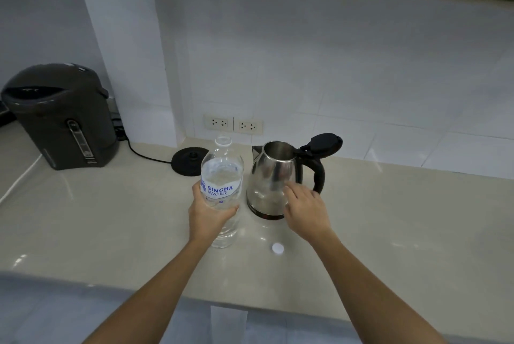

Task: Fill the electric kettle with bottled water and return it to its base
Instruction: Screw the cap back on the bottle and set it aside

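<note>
A steel electric kettle (pixel 271 177) with a black handle stands on the counter, its black lid (pixel 325 142) flipped open. Left of it stands a clear water bottle (pixel 222 174), uncapped, with water inside. My left hand (pixel 207 214) grips the bottle's lower half. My right hand (pixel 304 209) hovers with fingers spread by the kettle's front side, holding nothing. The white bottle cap (pixel 277 248) lies on the counter in front of the kettle. The round black kettle base (pixel 185 161) sits behind the bottle, partly hidden by it, with its cord running left.
A dark hot-water dispenser (pixel 61 118) stands at the far left of the beige counter (pixel 111 218). Two wall sockets (pixel 233 124) sit low on the tiled wall behind the base. The counter's front edge runs across the bottom.
</note>
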